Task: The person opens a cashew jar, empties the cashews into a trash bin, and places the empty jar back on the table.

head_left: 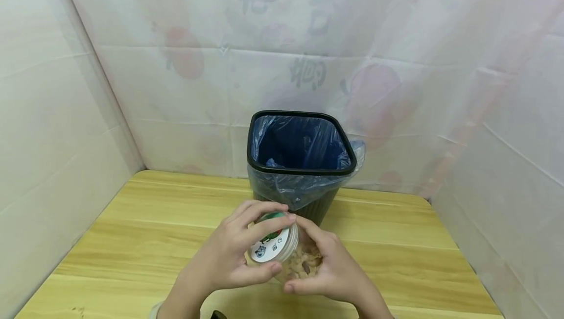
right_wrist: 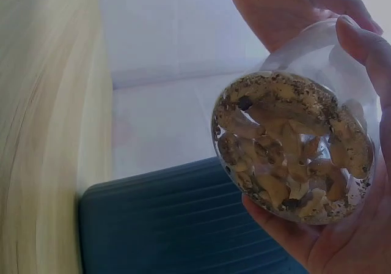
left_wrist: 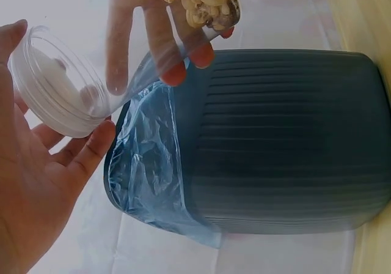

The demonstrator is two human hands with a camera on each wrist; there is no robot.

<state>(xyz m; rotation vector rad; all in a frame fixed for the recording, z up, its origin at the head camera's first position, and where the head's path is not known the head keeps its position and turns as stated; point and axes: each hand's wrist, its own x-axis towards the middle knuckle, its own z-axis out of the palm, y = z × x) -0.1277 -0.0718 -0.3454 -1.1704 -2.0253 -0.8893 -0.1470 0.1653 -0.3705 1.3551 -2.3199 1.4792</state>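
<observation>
A clear round jar (right_wrist: 293, 148) with pale tan, nut-like pieces (head_left: 304, 262) and dark crumbs at its bottom is tilted above the table. My right hand (head_left: 335, 270) grips the jar's body, thumb on the near side. Fingers and thumb of my left hand (head_left: 235, 245) hold the lid (head_left: 269, 246), which bears a white label with green and blue print. The lid sits at the jar's mouth; whether it is screwed tight I cannot tell. In the left wrist view the transparent lid rim (left_wrist: 61, 84) shows between the left thumb and fingers.
Just behind the hands a dark ribbed trash bin (head_left: 315, 208) stands on the wooden table (head_left: 176, 221), lined with a blue translucent bag (head_left: 286, 184) folded over its black rim. Pale printed cloth (head_left: 220, 84) encloses the back and sides. A small dark object (head_left: 218, 314) shows at the bottom edge.
</observation>
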